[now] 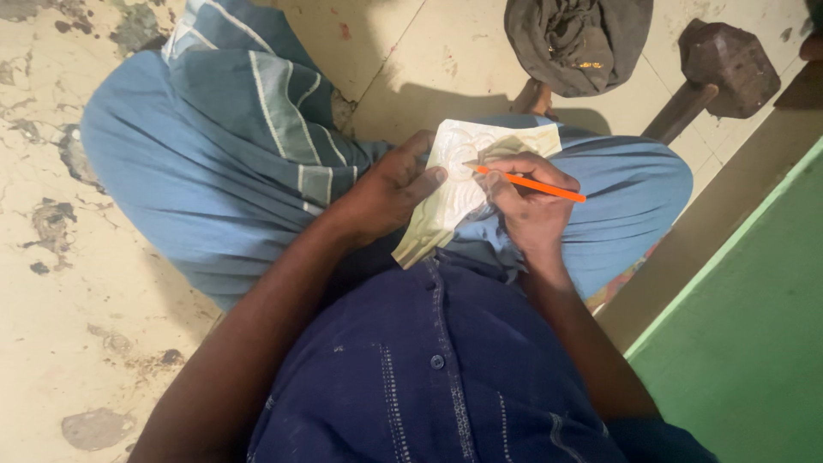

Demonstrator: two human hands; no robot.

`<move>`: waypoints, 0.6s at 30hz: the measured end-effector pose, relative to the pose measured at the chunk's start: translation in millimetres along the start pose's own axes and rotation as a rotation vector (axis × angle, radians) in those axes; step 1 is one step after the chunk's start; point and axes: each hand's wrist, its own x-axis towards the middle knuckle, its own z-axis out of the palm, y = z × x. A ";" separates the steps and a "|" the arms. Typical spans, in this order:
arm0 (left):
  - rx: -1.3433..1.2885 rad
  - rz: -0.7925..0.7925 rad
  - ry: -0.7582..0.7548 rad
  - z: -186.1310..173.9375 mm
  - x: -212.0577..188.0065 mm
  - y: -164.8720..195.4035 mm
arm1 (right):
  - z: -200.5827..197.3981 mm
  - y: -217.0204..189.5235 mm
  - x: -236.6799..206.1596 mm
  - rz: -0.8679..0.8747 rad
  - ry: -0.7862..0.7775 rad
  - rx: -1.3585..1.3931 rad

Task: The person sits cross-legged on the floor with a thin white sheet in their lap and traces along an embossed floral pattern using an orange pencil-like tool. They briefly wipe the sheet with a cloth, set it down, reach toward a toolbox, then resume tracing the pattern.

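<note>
Stained cream tile floor [51,343] under me, patchy dark marks on it; I'm sitting cross-legged, blue striped cloth [214,146] over my knees, dark blue buttoned shirt [437,369] at frame bottom.

Pale carved slab [459,193] sits in my lap between both hands, tilted, relief lines on its upper face, lower corner pointing toward my shirt; my left hand [386,193] is curled round its left edge, thumb pressed on the carved face, fingers mostly hidden behind it, so a firm hold; my right hand [527,201] is closed in a writing pinch on an orange pencil [531,184], resting on the slab's right side; pencil tip touches the carved face near the upper middle, shaft slants out to the right past my knuckles.

Outward: dark wooden mallet [724,69] lies on the floor top right, handle angled down-left toward my right knee; crumpled dark grey cloth bundle [579,39] top centre, just left of the mallet, 1 foot partly showing beneath it; green painted surface [746,343] with a brown wooden border fills the right side.
</note>
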 end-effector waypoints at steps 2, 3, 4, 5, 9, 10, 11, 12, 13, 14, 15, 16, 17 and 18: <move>-0.086 0.039 -0.017 0.5 1.2 -1.5 | -0.6 3.5 -1.1 0.016 0.030 0.017; -0.128 0.059 -0.024 1.4 2.3 -2.2 | -1.0 5.0 -1.5 0.024 0.043 0.028; -0.097 0.043 -0.020 0.8 1.9 -2.7 | -0.7 6.0 -1.7 0.014 0.046 0.010; -0.064 0.028 -0.014 0.2 1.4 -2.9 | -0.7 6.9 -1.7 0.002 0.048 -0.005; -0.003 0.066 -0.016 -0.6 0.5 -1.8 | -0.2 5.7 -0.8 0.009 0.058 -0.002; -0.001 0.040 -0.015 -0.8 -0.3 -1.0 | 0.0 4.3 -0.7 0.010 0.035 0.024; 0.003 0.015 -0.014 -0.5 -0.3 -0.2 | -0.1 2.8 -0.2 0.010 0.012 0.053; 0.008 -0.009 -0.011 -1.0 -0.4 0.9 | 0.4 1.0 0.1 0.008 -0.011 0.082; 0.010 0.016 -0.014 -1.3 -0.4 1.9 | 0.7 -0.8 0.6 0.010 -0.004 0.093; 0.009 0.039 -0.018 -1.2 -0.9 2.8 | 1.6 -2.7 0.9 0.015 0.005 0.101; 0.008 0.064 -0.023 -0.4 -0.5 3.1 | 1.9 -4.4 1.4 0.020 0.013 0.109; 0.025 0.041 -0.015 -0.3 -0.7 3.6 | 3.0 -6.6 1.9 0.022 0.028 0.073; 0.041 0.019 -0.007 -0.4 -1.1 3.9 | 3.7 -8.6 2.6 0.025 0.044 0.039; 0.058 -0.003 0.001 -0.8 -1.8 4.2 | 4.7 -10.2 2.9 0.026 0.058 0.004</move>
